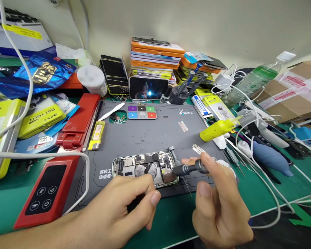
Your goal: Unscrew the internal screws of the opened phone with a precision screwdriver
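An opened smartphone [158, 172] lies on the dark grey work mat [119, 138], its circuit board and inner parts exposed. My right hand [220, 204] grips a dark screwdriver [188, 168] between thumb and fingers. The tool slants left, with its end over the phone's right-hand portion. Across the phone's near edge lies my left hand [126, 204], fingers curled and thumb against the index finger; what it holds, if anything, is hidden. Another grey screwdriver [172, 152] lies behind the phone's right end, partly covered. A thin shaft [187, 186] shows near its front right corner.
Left stand a red device [46, 193] with touch buttons and a yellow-wrapped battery [96, 135]. A coloured organiser plate [141, 112] and a propped phone [148, 88] are behind. At right are a yellow bottle [215, 130], white cables [272, 197] and a blue blower [269, 159].
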`<action>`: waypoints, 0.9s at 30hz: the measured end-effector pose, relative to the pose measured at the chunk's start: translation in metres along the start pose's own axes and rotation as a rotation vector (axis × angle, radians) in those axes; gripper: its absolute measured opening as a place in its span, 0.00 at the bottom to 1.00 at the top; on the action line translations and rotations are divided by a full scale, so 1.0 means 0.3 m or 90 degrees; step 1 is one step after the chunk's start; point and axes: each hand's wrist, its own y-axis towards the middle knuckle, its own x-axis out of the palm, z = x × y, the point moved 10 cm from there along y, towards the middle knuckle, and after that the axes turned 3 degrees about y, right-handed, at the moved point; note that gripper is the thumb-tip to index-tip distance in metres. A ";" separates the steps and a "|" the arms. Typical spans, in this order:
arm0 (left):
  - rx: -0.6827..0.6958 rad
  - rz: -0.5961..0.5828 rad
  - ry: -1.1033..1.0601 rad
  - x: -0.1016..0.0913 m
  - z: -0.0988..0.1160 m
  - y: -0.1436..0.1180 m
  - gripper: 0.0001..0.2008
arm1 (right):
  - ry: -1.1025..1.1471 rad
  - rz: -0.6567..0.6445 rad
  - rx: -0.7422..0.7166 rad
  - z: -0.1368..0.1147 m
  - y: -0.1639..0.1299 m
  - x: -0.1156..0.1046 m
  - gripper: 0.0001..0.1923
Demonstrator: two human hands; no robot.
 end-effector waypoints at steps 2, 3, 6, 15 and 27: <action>0.010 0.003 -0.002 -0.002 0.005 0.000 0.22 | 0.000 0.013 -0.033 -0.023 0.013 0.004 0.40; 0.016 0.007 -0.004 -0.004 0.008 -0.001 0.22 | 0.003 0.005 -0.035 -0.027 0.017 0.012 0.40; 0.012 0.007 -0.004 -0.004 0.006 -0.006 0.23 | 0.014 -0.027 -0.006 -0.017 0.019 0.034 0.41; -0.007 0.003 -0.023 -0.002 -0.003 -0.013 0.24 | -0.022 -0.005 -0.044 -0.021 0.010 0.023 0.43; -0.043 0.029 -0.172 -0.008 -0.036 -0.026 0.21 | 0.002 -0.026 -0.024 -0.011 0.007 0.033 0.48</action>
